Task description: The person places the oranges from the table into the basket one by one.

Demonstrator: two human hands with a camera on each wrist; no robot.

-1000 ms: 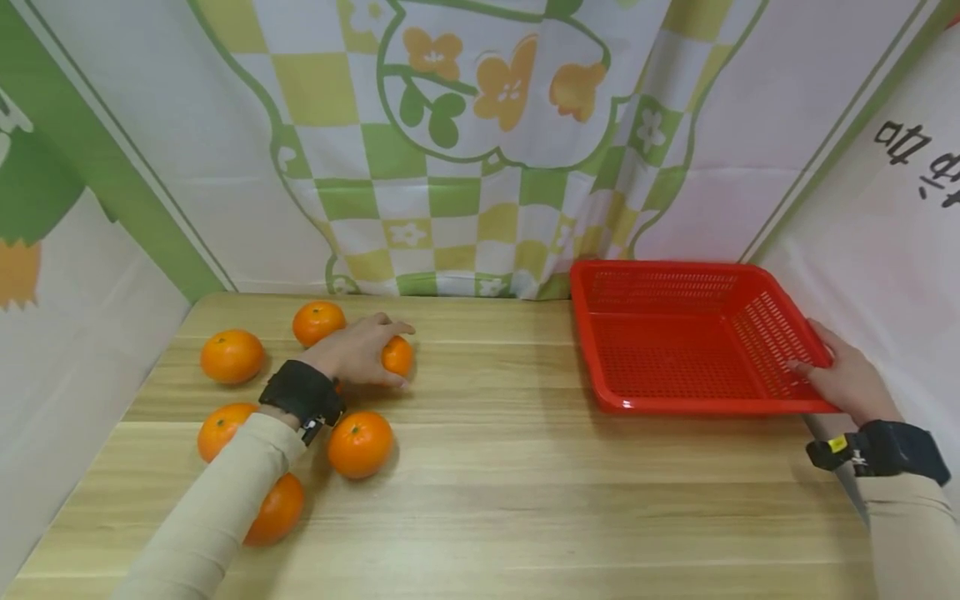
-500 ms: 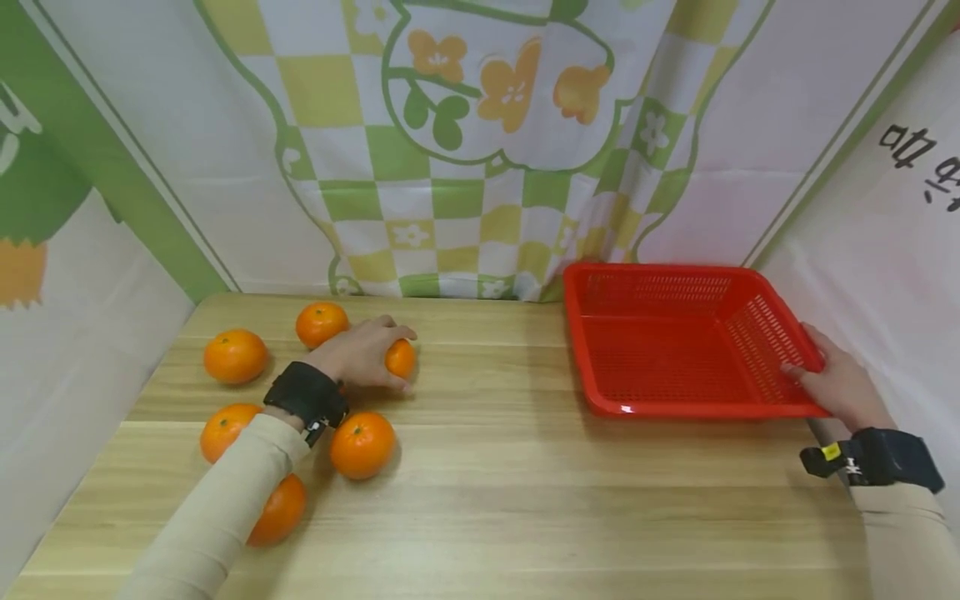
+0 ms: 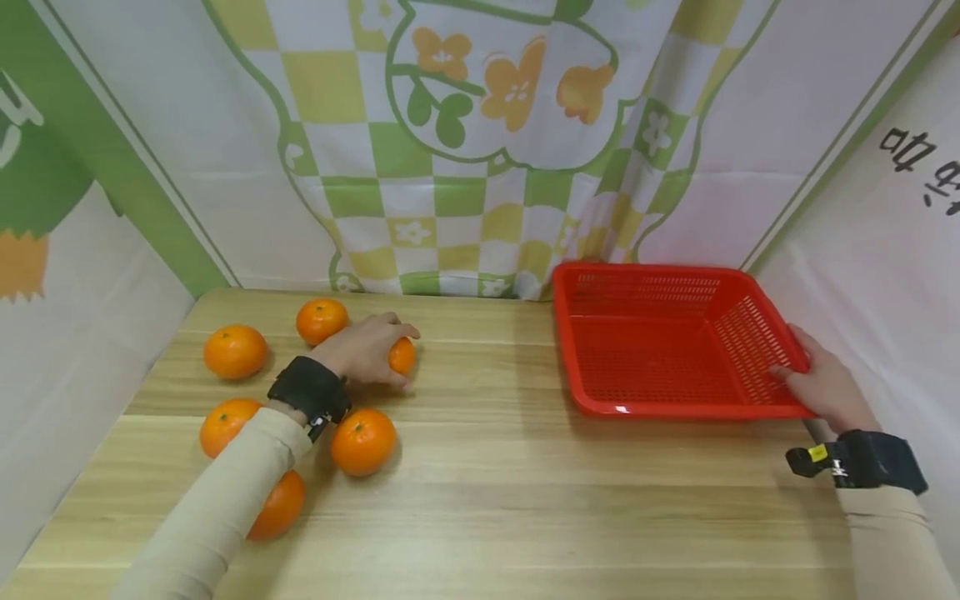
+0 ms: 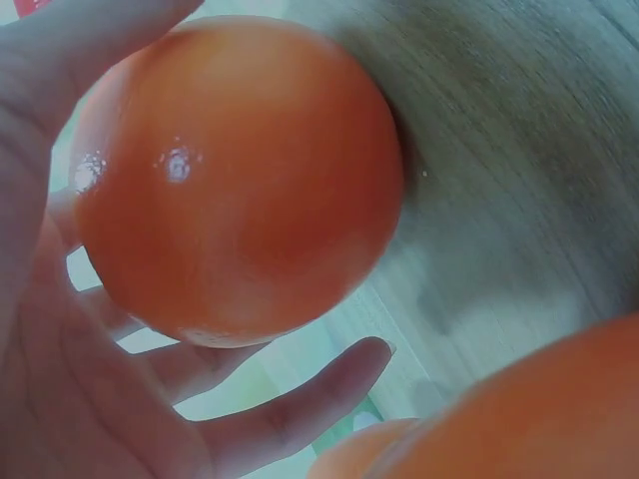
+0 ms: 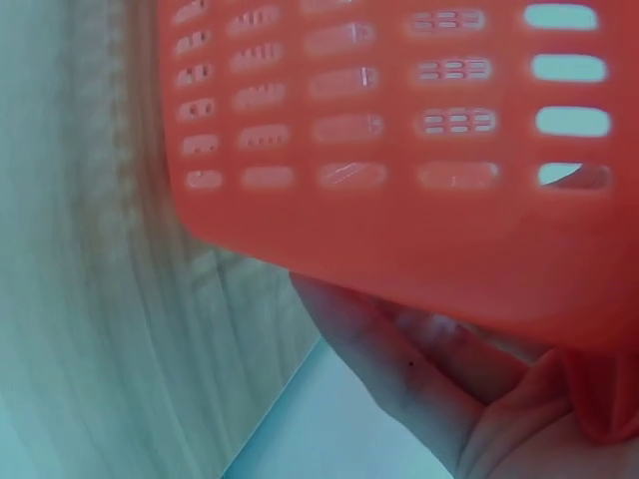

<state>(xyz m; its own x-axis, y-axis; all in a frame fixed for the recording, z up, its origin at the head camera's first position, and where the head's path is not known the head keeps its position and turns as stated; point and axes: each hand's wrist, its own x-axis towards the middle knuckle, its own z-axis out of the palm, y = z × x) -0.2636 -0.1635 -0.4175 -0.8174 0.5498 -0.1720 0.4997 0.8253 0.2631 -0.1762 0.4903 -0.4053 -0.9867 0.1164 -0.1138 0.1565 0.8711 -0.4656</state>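
My left hand (image 3: 367, 348) curls round a mandarin orange (image 3: 402, 357) on the left half of the table; part of the fruit is hidden by the hand. In the left wrist view the same mandarin orange (image 4: 240, 180) sits between thumb and fingers, close to the wood. At the right, my right hand (image 3: 825, 379) grips the right rim of a red plastic basket (image 3: 600, 407). Inside, the basket shows only its bare perforated floor. From the right wrist, fingers (image 5: 399, 349) reach under the perforated basket wall (image 5: 399, 230).
Around the left forearm lie more mandarin oranges: one at the back (image 3: 322, 321), another at far left (image 3: 236, 351), one in front (image 3: 363, 442), and two partly behind the sleeve. A patterned curtain (image 3: 465, 208) borders the wooden table (image 3: 525, 500) at the back.
The red basket and my right hand have shifted a little to the left. My left hand has stayed nearly in place at the mandarin orange.
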